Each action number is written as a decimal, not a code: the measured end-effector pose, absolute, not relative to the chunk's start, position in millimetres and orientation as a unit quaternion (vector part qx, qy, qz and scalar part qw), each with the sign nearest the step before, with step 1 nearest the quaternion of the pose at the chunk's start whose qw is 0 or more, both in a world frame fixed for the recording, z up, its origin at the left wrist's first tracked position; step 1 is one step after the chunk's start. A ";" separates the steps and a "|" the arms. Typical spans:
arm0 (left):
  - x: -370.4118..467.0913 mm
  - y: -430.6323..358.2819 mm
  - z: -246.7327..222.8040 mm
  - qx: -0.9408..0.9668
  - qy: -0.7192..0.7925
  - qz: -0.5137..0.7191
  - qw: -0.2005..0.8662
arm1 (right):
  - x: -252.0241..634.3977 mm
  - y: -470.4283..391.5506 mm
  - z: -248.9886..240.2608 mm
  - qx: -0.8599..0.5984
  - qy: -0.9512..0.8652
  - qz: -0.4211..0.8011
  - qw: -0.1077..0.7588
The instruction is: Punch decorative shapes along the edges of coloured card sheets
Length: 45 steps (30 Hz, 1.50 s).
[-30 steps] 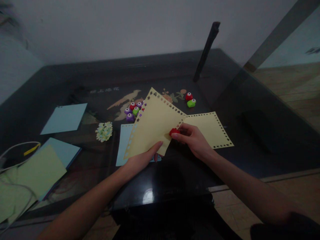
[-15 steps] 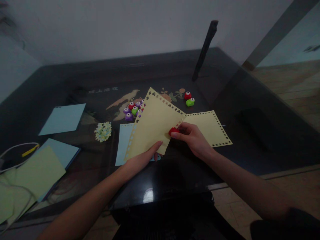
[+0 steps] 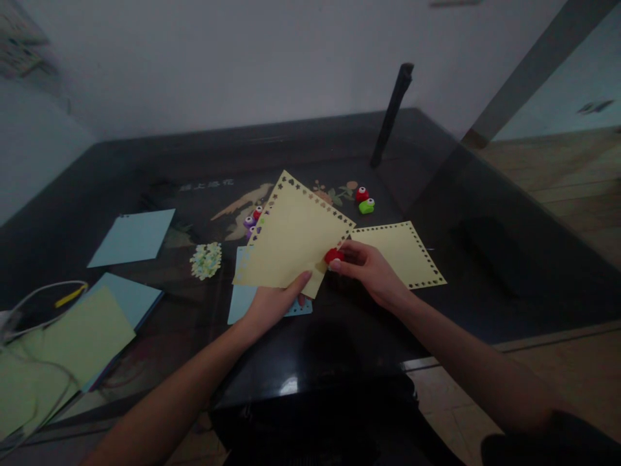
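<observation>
My left hand (image 3: 276,303) grips the lower edge of a yellow sheet (image 3: 301,233), thumb on top. Small punched shapes run along its upper edges. At the sheet's right edge, my right hand (image 3: 371,268) holds a red punch (image 3: 334,257) between thumb and fingers. Under the raised sheet lies a blue sheet (image 3: 241,299), partly hidden. Several purple and red punches (image 3: 250,222) show behind its left edge. Another yellow sheet (image 3: 392,249) with punched edges lies to the right, partly behind my right hand.
A red punch (image 3: 361,193) and a green punch (image 3: 367,206) stand farther back. Paper cut-outs (image 3: 206,261) are piled left of centre. Blue sheets (image 3: 133,238), yellow sheets (image 3: 92,336) and a white cable lie at left. A dark post (image 3: 392,116) rises at the back.
The held yellow sheet has turned slightly, its left corner now higher and covering more of the punches. The red punch is still at its right edge. The view has shifted a little.
</observation>
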<state>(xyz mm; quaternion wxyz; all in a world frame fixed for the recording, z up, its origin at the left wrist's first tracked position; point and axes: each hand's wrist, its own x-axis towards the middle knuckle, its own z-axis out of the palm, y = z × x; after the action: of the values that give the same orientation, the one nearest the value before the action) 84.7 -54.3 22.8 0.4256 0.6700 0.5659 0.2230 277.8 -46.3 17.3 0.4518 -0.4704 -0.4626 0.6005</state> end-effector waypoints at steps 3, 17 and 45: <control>84.0 -52.5 21.3 0.665 0.557 0.263 0.423 | 279.1 -46.0 17.2 -0.460 -0.475 0.605 0.443; 84.6 -49.3 22.2 0.650 0.542 0.281 0.452 | 278.6 -48.2 20.5 -0.435 -0.455 0.649 0.427; 79.8 -50.4 15.0 0.665 0.541 0.294 0.423 | 281.0 -46.8 23.2 -0.398 -0.390 0.718 0.417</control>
<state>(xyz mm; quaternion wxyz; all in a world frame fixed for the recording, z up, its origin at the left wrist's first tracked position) 79.8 -50.4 15.0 0.4228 0.6652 0.5406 0.2942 281.0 -46.8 23.2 0.4172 -0.3976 -0.3903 0.7180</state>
